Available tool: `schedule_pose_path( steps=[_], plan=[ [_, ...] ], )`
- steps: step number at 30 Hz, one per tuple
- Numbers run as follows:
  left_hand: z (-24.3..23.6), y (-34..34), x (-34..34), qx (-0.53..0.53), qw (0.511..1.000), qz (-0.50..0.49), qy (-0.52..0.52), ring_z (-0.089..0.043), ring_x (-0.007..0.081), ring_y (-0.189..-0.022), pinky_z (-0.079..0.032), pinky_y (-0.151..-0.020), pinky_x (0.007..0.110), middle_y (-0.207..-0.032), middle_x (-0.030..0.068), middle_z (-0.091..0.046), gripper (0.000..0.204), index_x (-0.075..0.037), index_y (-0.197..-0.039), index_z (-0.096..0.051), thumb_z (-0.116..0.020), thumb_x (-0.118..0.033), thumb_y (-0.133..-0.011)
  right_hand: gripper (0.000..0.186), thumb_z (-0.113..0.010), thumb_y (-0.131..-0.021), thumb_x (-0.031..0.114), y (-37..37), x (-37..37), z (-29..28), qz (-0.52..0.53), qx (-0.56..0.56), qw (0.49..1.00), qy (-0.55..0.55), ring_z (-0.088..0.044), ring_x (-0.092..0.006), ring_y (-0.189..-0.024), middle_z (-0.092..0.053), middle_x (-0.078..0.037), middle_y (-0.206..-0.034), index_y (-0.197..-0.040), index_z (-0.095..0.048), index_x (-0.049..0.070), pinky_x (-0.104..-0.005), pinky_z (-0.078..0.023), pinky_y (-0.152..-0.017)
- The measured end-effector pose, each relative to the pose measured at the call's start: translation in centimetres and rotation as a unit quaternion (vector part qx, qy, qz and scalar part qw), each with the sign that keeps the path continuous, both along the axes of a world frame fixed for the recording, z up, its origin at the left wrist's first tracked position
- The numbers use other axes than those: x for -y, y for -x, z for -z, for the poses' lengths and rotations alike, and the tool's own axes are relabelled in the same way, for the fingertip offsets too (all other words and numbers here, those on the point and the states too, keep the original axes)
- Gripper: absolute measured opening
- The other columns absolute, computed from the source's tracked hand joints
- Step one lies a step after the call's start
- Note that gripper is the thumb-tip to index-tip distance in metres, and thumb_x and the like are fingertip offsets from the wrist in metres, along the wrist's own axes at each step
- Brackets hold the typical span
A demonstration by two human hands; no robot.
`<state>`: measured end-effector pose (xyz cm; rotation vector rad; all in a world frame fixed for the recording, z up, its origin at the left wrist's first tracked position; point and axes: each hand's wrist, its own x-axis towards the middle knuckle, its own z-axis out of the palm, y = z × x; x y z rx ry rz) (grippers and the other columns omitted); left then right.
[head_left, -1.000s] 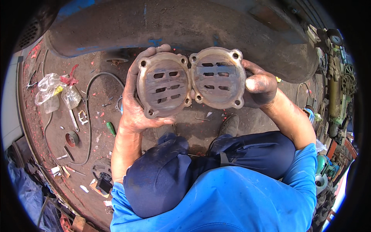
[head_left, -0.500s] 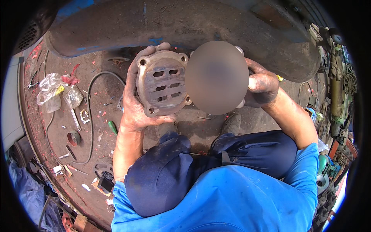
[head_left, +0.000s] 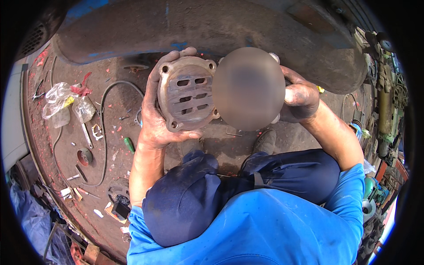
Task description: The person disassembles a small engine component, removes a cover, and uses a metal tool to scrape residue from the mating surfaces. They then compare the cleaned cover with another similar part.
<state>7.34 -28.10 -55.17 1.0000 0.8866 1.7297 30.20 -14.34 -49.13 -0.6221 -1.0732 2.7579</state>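
My left hand (head_left: 152,121) grips a round metal valve plate (head_left: 190,93) by its left side, fingers over the upper edge and thumb along the lower. Rows of slots pierce the worn grey face, and bolt holes sit in its corner lugs. Close on its right, my right hand (head_left: 302,99) clasps a second round metal part (head_left: 248,88) by the right edge, thumb in front. A blur hides that part's face; only lugs show at its rim. The two parts are side by side above my bent knees; whether they touch is unclear.
A large rusty metal body (head_left: 198,26) spans the far side. On the dirty floor at left lie plastic bags (head_left: 59,101), a cable (head_left: 103,115), a wrench (head_left: 87,135) and a green-handled tool (head_left: 128,144). Machine parts (head_left: 386,110) crowd the right side.
The valve plate in my left hand has shifted very slightly. Both hands keep their grips, and the second part stays almost where it was.
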Motion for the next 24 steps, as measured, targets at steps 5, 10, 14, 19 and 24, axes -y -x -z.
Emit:
schedule_pose_path(
  steps=[5,10,14,19,24],
  plan=[
    [-0.22,-0.07,-0.02,0.000,1.000,0.000,0.005,-0.046,0.0362,-0.136,-0.045,-0.110,0.052,-0.150,0.0254,-0.039,0.127,0.002,-0.149,-0.028,-0.099,-0.041,-0.052,0.092,-0.071,-0.073,0.028,-0.20,-0.09,0.24,0.000,0.004,1.000,-0.001,-0.057,-0.0265,-0.124,-0.056,-0.020,-0.135,-0.149,-0.032,-0.007,-0.0401,-0.044,-0.107],
    [0.09,0.12,0.06,-0.009,1.000,0.001,0.001,-0.044,0.0362,-0.137,-0.043,-0.111,0.052,-0.150,0.0258,-0.038,0.127,0.003,-0.149,-0.028,-0.098,-0.041,-0.052,0.093,-0.071,-0.073,0.028,-0.09,-0.04,0.27,-0.001,0.001,1.000,-0.006,-0.058,-0.0258,-0.122,-0.057,-0.018,-0.133,-0.149,-0.032,-0.007,-0.0391,-0.045,-0.105],
    [0.25,0.18,0.07,-0.010,1.000,0.005,-0.005,-0.043,0.0361,-0.138,-0.042,-0.112,0.052,-0.151,0.0262,-0.038,0.129,0.003,-0.150,-0.027,-0.099,-0.041,-0.052,0.092,-0.072,-0.074,0.028,-0.45,-0.31,0.56,-0.017,0.005,1.000,-0.004,-0.058,-0.0250,-0.122,-0.057,-0.018,-0.134,-0.149,-0.031,-0.007,-0.0387,-0.046,-0.105],
    [0.16,0.01,0.00,0.006,1.000,0.008,-0.001,-0.042,0.0364,-0.139,-0.041,-0.112,0.052,-0.151,0.0258,-0.037,0.129,0.002,-0.150,-0.026,-0.099,-0.040,-0.052,0.092,-0.074,-0.075,0.027,-0.21,-0.03,0.43,-0.003,-0.008,1.000,0.006,-0.057,-0.0246,-0.123,-0.057,-0.018,-0.134,-0.149,-0.031,-0.007,-0.0389,-0.045,-0.107],
    [-0.07,0.05,0.07,0.011,1.000,0.012,0.005,-0.041,0.0361,-0.139,-0.041,-0.113,0.052,-0.152,0.0252,-0.037,0.129,0.002,-0.151,-0.026,-0.099,-0.039,-0.052,0.091,-0.074,-0.076,0.026,-0.16,0.00,0.39,-0.006,-0.014,1.000,0.004,-0.056,-0.0250,-0.125,-0.056,-0.018,-0.135,-0.148,-0.031,-0.007,-0.0395,-0.043,-0.109]
  ],
)
